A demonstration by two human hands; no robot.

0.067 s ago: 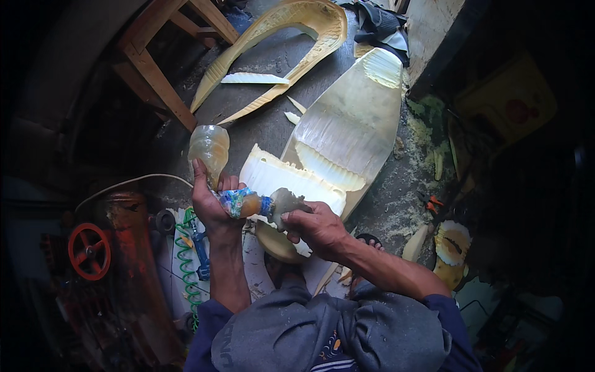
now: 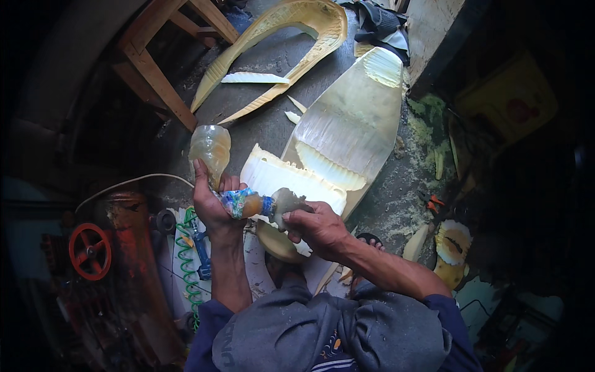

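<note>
My left hand (image 2: 211,201) is closed on a plastic bottle (image 2: 251,204) with a blue-and-green patterned wrap, amber sides and a blue band at its right end. A clear, cloudy plastic cup-like bottle part (image 2: 209,149) rises above the same hand; whether the two pieces are joined is hidden by the fingers. In my right hand (image 2: 319,229) is a ragged grey flat piece (image 2: 288,203), pinched under the thumb and meeting the blue-banded end. Beneath both hands lies a pale foam block (image 2: 285,180) with jagged edges.
A long tapered foam board (image 2: 356,118) stretches away behind the block. Further back lie a curved foam offcut (image 2: 328,37) and a wooden stool (image 2: 152,80). To the left are a rusty tank (image 2: 139,248), a red wheel (image 2: 90,252) and a green coiled hose (image 2: 185,248). Shavings litter the floor.
</note>
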